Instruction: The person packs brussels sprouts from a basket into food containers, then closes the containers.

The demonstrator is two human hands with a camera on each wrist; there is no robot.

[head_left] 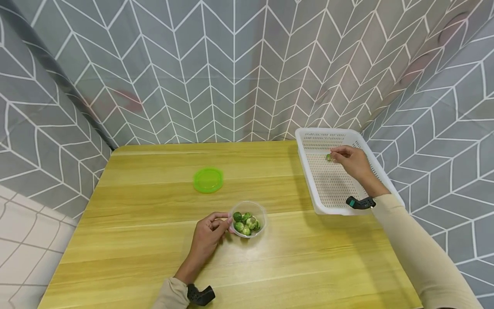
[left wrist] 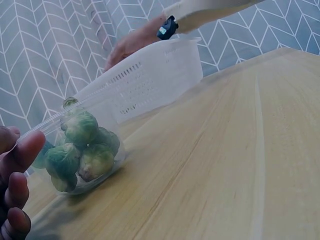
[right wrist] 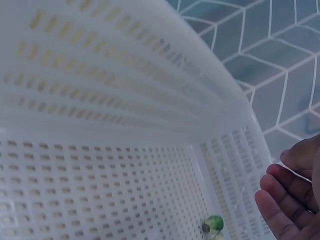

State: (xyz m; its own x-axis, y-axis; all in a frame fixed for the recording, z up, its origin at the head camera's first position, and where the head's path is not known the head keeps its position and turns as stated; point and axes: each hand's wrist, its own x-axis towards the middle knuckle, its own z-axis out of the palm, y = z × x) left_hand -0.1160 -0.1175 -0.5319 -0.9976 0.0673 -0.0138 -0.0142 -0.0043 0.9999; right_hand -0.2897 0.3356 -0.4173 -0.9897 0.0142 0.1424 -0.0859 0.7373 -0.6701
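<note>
Near the middle of the table, my left hand [head_left: 210, 231] holds the rim of a clear round plastic container [head_left: 263, 210] between thumb and fingers. Several green Brussels sprouts [head_left: 246, 224] lie in it, seen through its wall in the left wrist view. My right hand [head_left: 352, 162] hovers inside a white perforated plastic basket [head_left: 308, 180] at the right. A Brussels sprout [right wrist: 214, 223] lies on the basket floor by the end wall, with a paler piece beside it. In the right wrist view the right fingers [right wrist: 275, 212] are apart from it, with nothing between them.
A green round lid [head_left: 208, 180] lies flat on the wooden table [head_left: 154, 206], behind the container and to its left. Grey curtains [head_left: 216, 77] with white chevron lines hang behind the table and along its sides, close to the basket's right edge.
</note>
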